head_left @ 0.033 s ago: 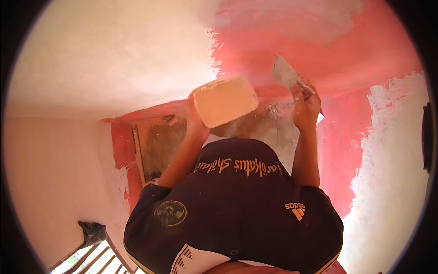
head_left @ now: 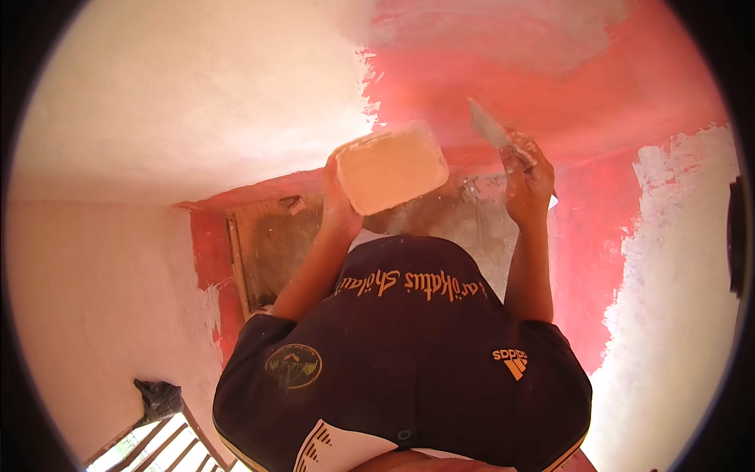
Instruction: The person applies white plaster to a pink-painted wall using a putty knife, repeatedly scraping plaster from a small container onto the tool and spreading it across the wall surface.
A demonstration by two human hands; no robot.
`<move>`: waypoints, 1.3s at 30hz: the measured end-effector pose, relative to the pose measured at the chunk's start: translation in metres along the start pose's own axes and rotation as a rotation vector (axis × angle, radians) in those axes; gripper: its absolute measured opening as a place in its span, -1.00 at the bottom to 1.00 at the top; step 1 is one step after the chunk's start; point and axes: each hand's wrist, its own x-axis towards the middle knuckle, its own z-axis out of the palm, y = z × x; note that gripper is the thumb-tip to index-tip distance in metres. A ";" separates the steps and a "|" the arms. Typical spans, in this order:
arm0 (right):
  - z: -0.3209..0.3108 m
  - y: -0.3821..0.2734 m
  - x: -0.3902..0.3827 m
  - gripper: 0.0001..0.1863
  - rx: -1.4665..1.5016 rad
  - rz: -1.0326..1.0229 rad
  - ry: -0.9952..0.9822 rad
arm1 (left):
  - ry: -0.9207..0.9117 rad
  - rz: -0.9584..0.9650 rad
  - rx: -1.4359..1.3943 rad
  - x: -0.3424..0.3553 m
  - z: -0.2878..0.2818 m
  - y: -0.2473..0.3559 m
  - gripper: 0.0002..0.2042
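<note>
My left hand [head_left: 340, 206] grips the left side of a plastic tub [head_left: 393, 171], pale orange and rectangular with rounded corners. Whitish smears run along the tub's far edge; whether its broad face is the bottom or the contents I cannot tell. To the right, my right hand [head_left: 527, 182] is closed round the handle of a putty knife [head_left: 489, 127]. The knife's wide grey blade points up and to the left, seen nearly edge-on, apart from the tub. White residue marks my right fingers and the handle.
A pink wall [head_left: 464, 86] stands ahead, its left part covered by a cream coat [head_left: 212, 102] with a ragged edge. More white coating [head_left: 684, 236] is at the right. A brown board [head_left: 275, 244] lies below my arms. Lower left are a barred window [head_left: 161, 448] and a dark plastic bag [head_left: 160, 400].
The tub has shifted slightly up and to the right. The putty knife has turned, so its blade looks narrower. Both hands keep their hold.
</note>
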 end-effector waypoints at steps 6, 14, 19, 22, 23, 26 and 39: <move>-0.003 -0.005 -0.008 -0.62 -0.425 -0.364 -0.195 | -0.127 -0.049 -0.027 0.028 0.022 -0.008 -0.41; 0.029 0.011 -0.041 -0.67 -0.469 -0.449 -0.370 | -0.020 -0.202 -0.149 0.041 0.049 -0.010 -0.45; 0.039 0.004 -0.062 -0.68 -0.307 -0.520 -0.420 | -0.199 -0.246 -0.350 0.053 0.037 -0.023 -0.34; 0.035 0.009 -0.062 -0.67 -0.183 -0.546 -0.357 | -0.269 -0.242 -0.334 0.053 0.027 -0.029 -0.33; 0.029 0.017 -0.052 -0.69 -0.272 -0.572 -0.247 | -0.292 -0.238 -0.328 0.051 0.025 -0.030 -0.33; 0.025 0.046 -0.039 -0.73 -0.455 -0.517 -0.140 | -0.044 -0.181 -0.081 0.037 0.035 -0.026 -0.42; 0.046 0.029 -0.085 -0.88 -0.205 -0.523 -0.018 | 0.016 -0.049 -0.165 0.022 0.021 -0.033 -0.34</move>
